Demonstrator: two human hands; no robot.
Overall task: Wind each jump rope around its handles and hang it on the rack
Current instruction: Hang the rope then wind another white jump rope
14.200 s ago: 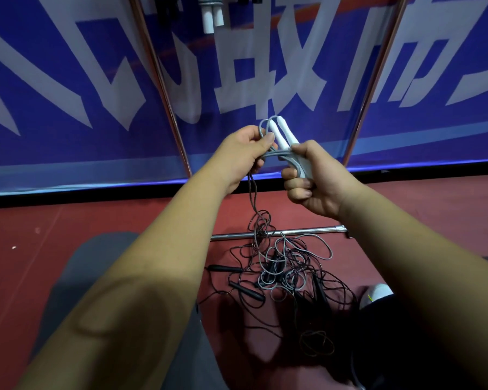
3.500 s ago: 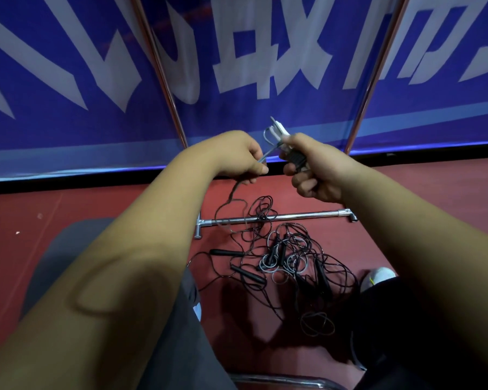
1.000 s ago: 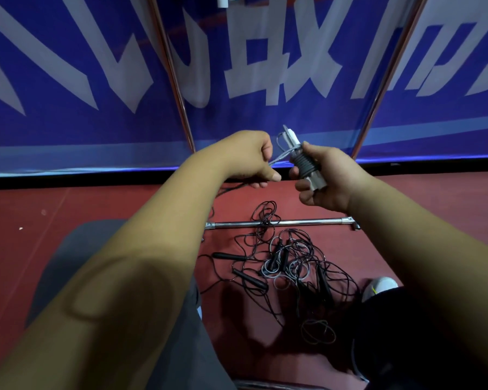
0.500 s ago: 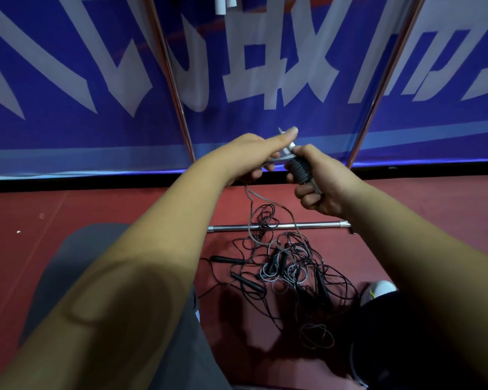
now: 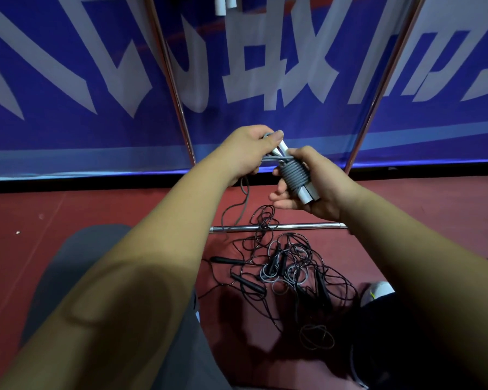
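Observation:
My right hand (image 5: 319, 187) grips the two white handles (image 5: 307, 196) of a jump rope held side by side, with grey cord coiled (image 5: 293, 175) tightly round their middle. My left hand (image 5: 245, 153) pinches the free grey cord (image 5: 272, 159) just left of the coil, thumb on top. A short loose tail (image 5: 241, 204) hangs from my left hand toward the floor. A rack upright (image 5: 171, 80) rises behind my hands.
A tangle of black and grey jump ropes (image 5: 288, 271) with black handles lies on the red floor below. The rack's chrome base bar (image 5: 276, 227) lies across the floor; a second upright (image 5: 378, 88) stands at right. White handles (image 5: 224, 5) hang at top. A blue banner (image 5: 68, 80) stands behind.
The grey coil on the handles has grown much thicker. The loose cord has shortened to a small tail. My left hand has swung back up to the top of the handles.

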